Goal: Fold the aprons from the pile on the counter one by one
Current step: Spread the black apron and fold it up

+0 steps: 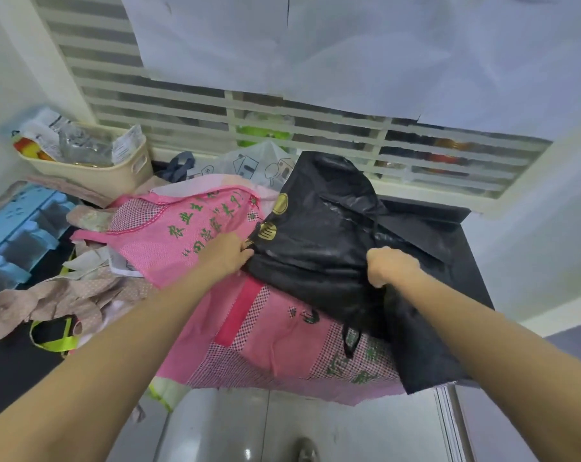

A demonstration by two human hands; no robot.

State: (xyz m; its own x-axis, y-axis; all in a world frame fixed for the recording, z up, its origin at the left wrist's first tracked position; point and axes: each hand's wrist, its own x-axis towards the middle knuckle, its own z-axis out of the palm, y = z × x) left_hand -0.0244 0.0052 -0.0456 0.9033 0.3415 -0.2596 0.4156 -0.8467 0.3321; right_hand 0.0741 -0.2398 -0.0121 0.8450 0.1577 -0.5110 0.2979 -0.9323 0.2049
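The left hand (pixel 227 253) grips the left edge of a black apron (pixel 319 241), its fingers curled round the cloth. The right hand (pixel 387 266) holds the apron's right side in a closed fist. The black apron lies crumpled on a pink apron (pixel 182 235) spread over the dark surface (pixel 462 258). More cloth (pixel 65 295) is heaped at left, near a beige basket (pixel 115 175).

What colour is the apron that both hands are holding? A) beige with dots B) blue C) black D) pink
C: the left hand and right hand both grip the crinkly black apron, which lies on top of the pink checked apron.
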